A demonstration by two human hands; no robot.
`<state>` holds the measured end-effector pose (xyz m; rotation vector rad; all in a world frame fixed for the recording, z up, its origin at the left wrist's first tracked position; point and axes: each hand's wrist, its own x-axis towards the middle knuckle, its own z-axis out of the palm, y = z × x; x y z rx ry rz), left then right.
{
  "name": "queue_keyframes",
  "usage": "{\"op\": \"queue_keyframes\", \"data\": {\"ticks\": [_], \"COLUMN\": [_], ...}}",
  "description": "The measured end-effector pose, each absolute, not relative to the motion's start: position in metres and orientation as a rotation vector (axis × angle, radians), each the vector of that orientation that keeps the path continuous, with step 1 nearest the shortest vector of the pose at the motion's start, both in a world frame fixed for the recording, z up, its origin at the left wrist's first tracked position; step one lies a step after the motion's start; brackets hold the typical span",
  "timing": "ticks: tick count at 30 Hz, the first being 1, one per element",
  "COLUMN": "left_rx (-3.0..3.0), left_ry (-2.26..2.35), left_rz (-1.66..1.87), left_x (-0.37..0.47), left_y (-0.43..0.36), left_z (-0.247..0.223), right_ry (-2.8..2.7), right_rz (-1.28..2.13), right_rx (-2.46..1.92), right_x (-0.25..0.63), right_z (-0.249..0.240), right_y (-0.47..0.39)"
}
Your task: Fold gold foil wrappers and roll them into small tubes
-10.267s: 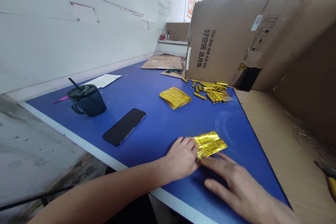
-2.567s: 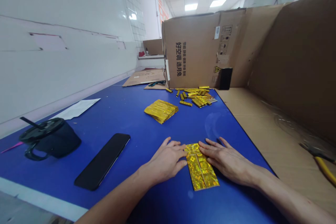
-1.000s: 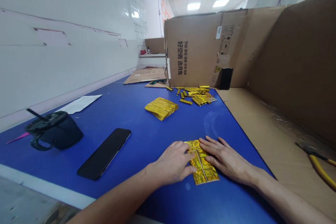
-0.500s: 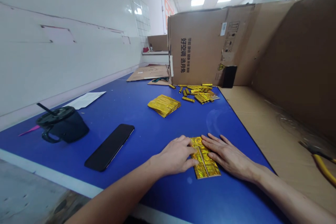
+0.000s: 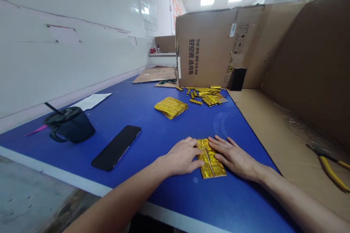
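A shiny gold foil paper (image 5: 218,168) lies flat on the blue table, its two sides folded inward to a seam down the middle. My left hand (image 5: 182,156) rests on its left side, fingers apart and slightly bent, with the thumb on the lower left fold. My right hand (image 5: 237,157) lies flat along the right side, its fingers stretched out over the foil. Neither hand grips anything. Farther back sits a stack of gold foil sheets (image 5: 171,107). Behind it to the right are several small folded gold pieces (image 5: 210,100), loosely heaped.
At left on the blue table (image 5: 144,153) are a black phone (image 5: 116,148), a dark lidded mug (image 5: 72,125) with a straw, and white paper (image 5: 93,101). A big cardboard box (image 5: 213,51) stands behind. Yellow-handled pliers (image 5: 331,172) lie on cardboard at right.
The camera view has shifted slightly, so nearby things appear a little higher. My hands keep the same places on the foil paper.
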<state>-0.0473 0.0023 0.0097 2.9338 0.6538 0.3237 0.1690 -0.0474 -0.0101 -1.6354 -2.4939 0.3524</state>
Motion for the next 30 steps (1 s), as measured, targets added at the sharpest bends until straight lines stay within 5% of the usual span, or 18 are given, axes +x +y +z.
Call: {"op": "queue_keyframes", "data": {"ticks": [30], "left_rx": [2.891], "left_ry": [0.646], "left_rz": [0.323], "left_x": [-0.0507], "left_y": [0.0014], "left_z": [0.0057], "right_ry": [-2.485], "right_rz": [0.376], "right_rx": [-1.643], "right_x": [0.1665], "right_z": [-0.0058], "right_y": [-0.0484]}}
